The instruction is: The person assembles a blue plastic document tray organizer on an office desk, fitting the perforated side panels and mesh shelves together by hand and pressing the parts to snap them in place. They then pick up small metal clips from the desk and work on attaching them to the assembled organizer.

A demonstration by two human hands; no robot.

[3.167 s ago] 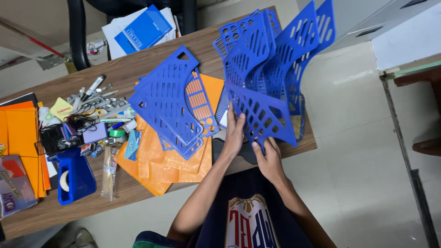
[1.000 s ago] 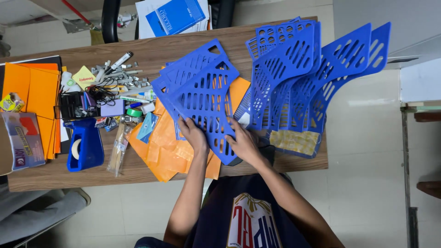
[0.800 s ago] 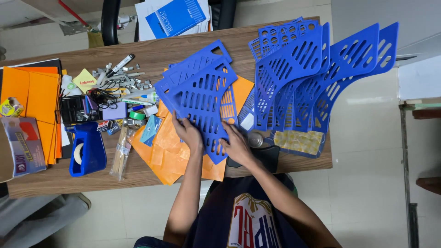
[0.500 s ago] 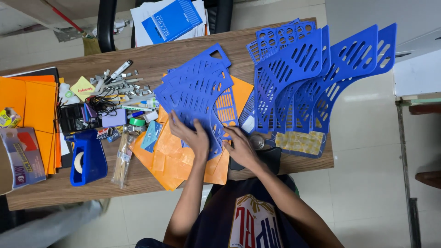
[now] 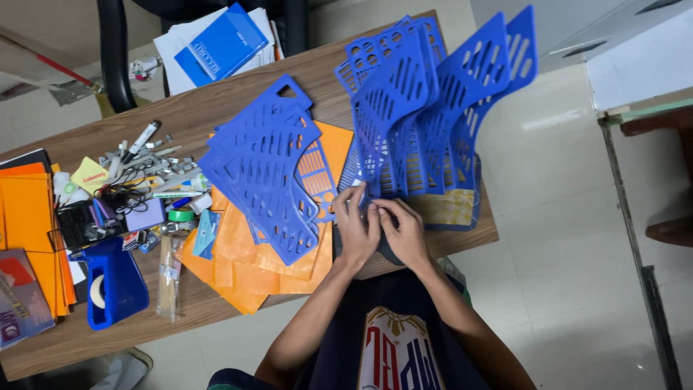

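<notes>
The blue file rack [image 5: 440, 123] stands upright, holding blue divider panels; loose panels [image 5: 267, 173] lie beside it. Left hand [image 5: 357, 227] and right hand [image 5: 406, 232] meet at its base, fingers curled narrow; what they pinch cannot be told.

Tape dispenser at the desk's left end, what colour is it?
Blue plastic tape dispenser, seen in the head view.

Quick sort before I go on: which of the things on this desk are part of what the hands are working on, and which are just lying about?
In hand:
- left hand and right hand, together at the foot of the upright blue rack
- flat stack of blue slotted panels beside them

Lying about:
- orange panels under the stack
- blue tape dispenser
- blue book
- clutter of pens and clips
- orange folders
</notes>
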